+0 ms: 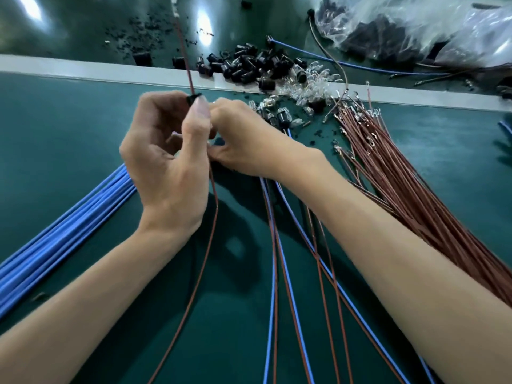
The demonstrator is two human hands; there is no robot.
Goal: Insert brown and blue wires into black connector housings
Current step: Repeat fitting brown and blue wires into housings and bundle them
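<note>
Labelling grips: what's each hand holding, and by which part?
Left hand pinches the housing, thumb and finger on its sides. Right hand: grip hidden.

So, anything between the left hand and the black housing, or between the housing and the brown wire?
Nothing visible. The left hand pinches the black housing directly; the brown wire runs into it. Grip of the right hand is hidden.

Glossy green table, crinkled clear plastic bag

- Left wire bundle lies on the surface, left side.
- Right wire bundle lies opposite.
- Connector housings are heaped far centre, with the bag behind, rightward.
</note>
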